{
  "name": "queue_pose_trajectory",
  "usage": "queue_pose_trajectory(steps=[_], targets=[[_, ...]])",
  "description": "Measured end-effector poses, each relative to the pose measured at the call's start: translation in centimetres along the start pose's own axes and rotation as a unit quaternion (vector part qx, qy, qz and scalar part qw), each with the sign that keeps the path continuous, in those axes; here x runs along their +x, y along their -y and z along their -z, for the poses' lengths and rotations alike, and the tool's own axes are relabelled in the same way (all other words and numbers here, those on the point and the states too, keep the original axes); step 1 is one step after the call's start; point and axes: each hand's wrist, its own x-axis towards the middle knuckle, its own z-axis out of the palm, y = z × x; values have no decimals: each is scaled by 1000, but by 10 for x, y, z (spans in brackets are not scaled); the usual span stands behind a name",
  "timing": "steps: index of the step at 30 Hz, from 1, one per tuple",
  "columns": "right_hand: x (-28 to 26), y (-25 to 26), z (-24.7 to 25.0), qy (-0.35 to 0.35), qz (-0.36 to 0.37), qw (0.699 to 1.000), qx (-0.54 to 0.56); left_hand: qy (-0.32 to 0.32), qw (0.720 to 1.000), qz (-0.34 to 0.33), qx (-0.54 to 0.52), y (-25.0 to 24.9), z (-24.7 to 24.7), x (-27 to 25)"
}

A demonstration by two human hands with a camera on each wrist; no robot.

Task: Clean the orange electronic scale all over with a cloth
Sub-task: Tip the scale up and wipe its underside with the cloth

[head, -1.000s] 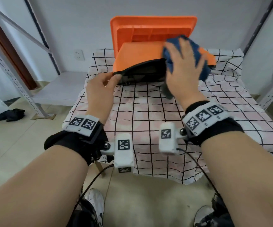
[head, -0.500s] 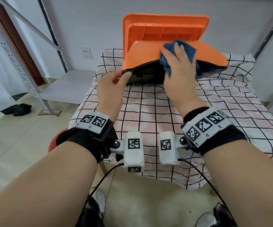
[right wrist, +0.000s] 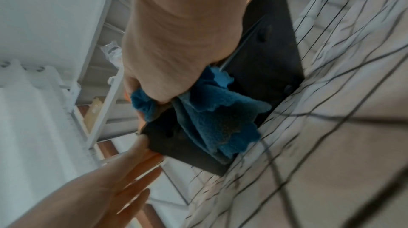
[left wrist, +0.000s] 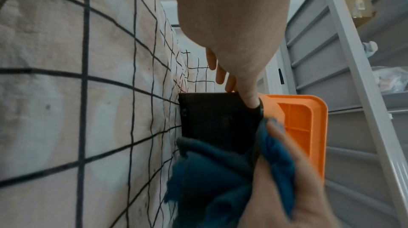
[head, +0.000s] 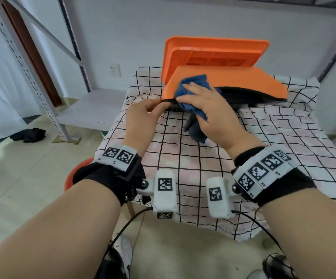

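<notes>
1. Since the earlier frame, the cloth point(head: 193, 91) has been swept toward nine o'clock across the orange electronic scale point(head: 243, 79), tilted on the bench point(head: 284, 148)
2. The cloth is gripped by the right hand point(head: 207, 109); the scale's black near corner is pinched by the left hand point(head: 143, 115)
3. Top-wiping seems underway; the black underside is judged next

Scale point(head: 233, 77) blocks table point(head: 284, 137) rear; front checked cloth open.

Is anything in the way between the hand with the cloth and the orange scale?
Nothing visible. The right hand already presses the blue cloth against the orange scale, while the left hand pinches its black lower edge.
</notes>
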Motion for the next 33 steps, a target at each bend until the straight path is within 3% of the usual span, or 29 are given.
queue_pose_trajectory(steps=[3,6,10,13,16,20,24,26,28,30,33], targets=[[-29,-19,13,-61,-92,993,-40,-4,1000,18,18,-6,1,-6],[-53,-15,21,-63,-187,978,-67,19,997,34,60,-9,5,-18],[-59,20,22,-96,-203,974,40,81,987,64,120,-3,15,-33],[-65,36,19,-52,-259,963,60,158,967,64,188,0,25,-42],[-74,48,11,26,-294,954,56,168,964,38,203,-8,41,-44],[-72,79,8,20,-265,944,194,167,973,-1,162,-25,58,-43],[-60,108,15,-31,-167,947,271,128,988,-61,61,-49,64,-43],[-44,108,23,-101,-122,951,266,166,977,-126,47,-57,64,-40],[-26,101,28,-168,-92,957,218,224,965,-129,34,-58,61,-36],[-11,92,30,-187,-123,943,247,231,966,-113,20,-56,57,-28],[2,79,31,-157,-175,913,333,156,984,-75,-29,-56,49,-17]])
